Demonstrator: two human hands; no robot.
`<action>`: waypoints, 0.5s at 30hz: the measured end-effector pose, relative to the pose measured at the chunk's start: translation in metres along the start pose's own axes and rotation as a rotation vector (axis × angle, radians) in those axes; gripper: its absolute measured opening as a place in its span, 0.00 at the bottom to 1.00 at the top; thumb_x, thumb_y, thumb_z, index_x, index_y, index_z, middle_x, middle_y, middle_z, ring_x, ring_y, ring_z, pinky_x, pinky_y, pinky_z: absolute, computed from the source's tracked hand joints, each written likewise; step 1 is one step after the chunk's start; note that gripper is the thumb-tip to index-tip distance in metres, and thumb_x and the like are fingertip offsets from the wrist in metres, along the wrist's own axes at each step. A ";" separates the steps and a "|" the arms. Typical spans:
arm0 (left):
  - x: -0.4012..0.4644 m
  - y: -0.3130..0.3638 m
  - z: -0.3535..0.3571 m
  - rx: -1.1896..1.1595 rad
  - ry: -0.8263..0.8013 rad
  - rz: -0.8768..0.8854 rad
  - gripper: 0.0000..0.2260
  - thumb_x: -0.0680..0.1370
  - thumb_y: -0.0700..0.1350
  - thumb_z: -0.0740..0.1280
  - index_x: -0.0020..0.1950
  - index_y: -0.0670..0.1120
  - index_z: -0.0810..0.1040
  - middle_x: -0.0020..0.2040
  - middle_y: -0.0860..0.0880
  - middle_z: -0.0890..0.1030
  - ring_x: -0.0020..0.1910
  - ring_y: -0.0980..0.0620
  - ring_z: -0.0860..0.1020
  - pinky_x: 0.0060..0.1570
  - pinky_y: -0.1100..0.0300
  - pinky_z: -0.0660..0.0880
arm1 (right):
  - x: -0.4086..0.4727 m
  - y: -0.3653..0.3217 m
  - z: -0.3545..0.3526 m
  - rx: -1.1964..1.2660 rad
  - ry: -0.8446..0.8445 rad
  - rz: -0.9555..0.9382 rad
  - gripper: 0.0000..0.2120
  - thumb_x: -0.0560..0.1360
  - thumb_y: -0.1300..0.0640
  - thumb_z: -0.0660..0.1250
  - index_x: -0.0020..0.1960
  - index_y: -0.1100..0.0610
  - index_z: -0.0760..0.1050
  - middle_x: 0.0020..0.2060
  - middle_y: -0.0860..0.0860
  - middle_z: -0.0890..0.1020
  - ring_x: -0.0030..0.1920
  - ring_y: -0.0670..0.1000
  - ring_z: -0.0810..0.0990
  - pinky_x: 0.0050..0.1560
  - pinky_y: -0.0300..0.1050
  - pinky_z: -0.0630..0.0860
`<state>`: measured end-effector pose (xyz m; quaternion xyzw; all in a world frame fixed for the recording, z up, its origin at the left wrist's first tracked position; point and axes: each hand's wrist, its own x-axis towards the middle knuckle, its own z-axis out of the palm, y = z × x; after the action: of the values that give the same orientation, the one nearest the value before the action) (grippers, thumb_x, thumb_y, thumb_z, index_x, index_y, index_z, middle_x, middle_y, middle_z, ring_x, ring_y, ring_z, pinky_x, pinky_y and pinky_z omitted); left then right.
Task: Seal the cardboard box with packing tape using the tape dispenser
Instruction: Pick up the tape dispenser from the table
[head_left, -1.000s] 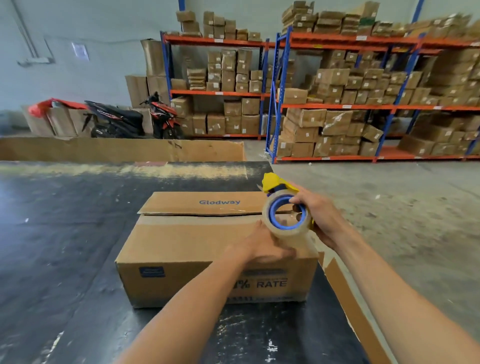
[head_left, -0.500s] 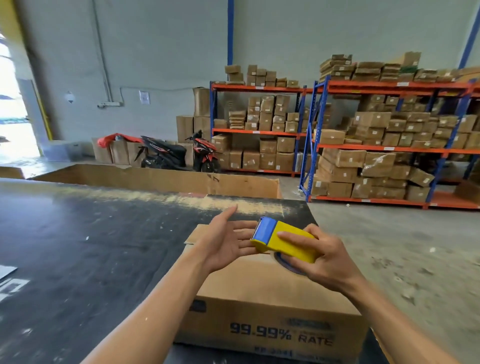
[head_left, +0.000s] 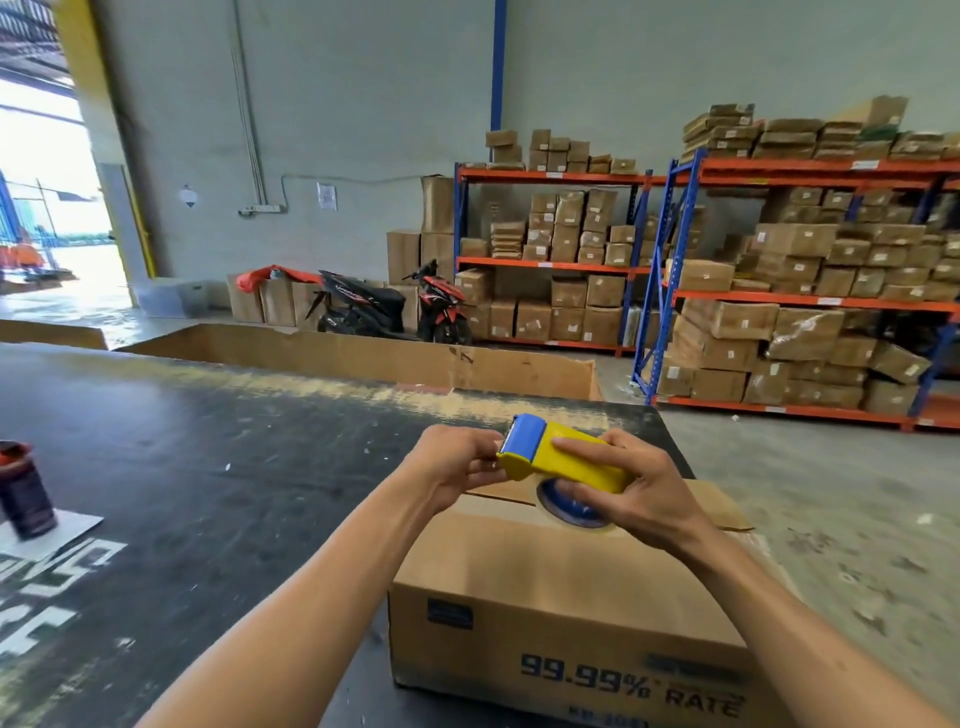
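We held the tape dispenser (head_left: 563, 462) above the far part of the cardboard box (head_left: 566, 582), its yellow body level and its blue front end turned to the left, the blue-cored tape roll (head_left: 571, 506) hanging just under it. Our right hand (head_left: 631, 493) was wrapped round the body and roll; our left hand (head_left: 457, 465) had its fingers drawn together at the blue end, apparently picking at the tape's loose end, though no tape showed there. We judged sealing not yet begun: the box, on the black table (head_left: 208, 467), showed no tape. Next we needed a free end pulled out and stuck down over an edge.
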<state>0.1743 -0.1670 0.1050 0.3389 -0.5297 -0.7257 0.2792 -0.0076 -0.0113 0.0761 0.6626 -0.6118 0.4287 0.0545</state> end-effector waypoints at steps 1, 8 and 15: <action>0.005 0.002 -0.003 0.030 0.032 0.016 0.09 0.78 0.29 0.63 0.57 0.31 0.79 0.49 0.34 0.84 0.41 0.42 0.85 0.34 0.55 0.82 | 0.005 0.001 0.003 0.013 -0.030 0.017 0.23 0.70 0.35 0.71 0.65 0.34 0.75 0.48 0.45 0.75 0.48 0.45 0.74 0.42 0.38 0.73; 0.042 0.009 -0.036 0.071 0.285 0.090 0.09 0.79 0.27 0.61 0.55 0.33 0.78 0.38 0.38 0.81 0.32 0.46 0.83 0.32 0.54 0.83 | 0.044 0.036 0.001 0.047 -0.195 0.064 0.24 0.69 0.37 0.74 0.64 0.38 0.78 0.45 0.48 0.78 0.47 0.47 0.76 0.45 0.46 0.75; 0.064 -0.033 -0.073 0.208 0.425 0.126 0.07 0.77 0.28 0.62 0.50 0.35 0.78 0.42 0.34 0.84 0.33 0.46 0.83 0.36 0.56 0.83 | 0.077 0.058 0.035 -0.026 -0.449 0.096 0.18 0.67 0.35 0.73 0.56 0.29 0.77 0.43 0.47 0.78 0.44 0.48 0.75 0.45 0.49 0.74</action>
<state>0.1907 -0.2491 0.0456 0.4769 -0.5510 -0.5609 0.3928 -0.0486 -0.1050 0.0765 0.7108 -0.6447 0.2647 -0.0950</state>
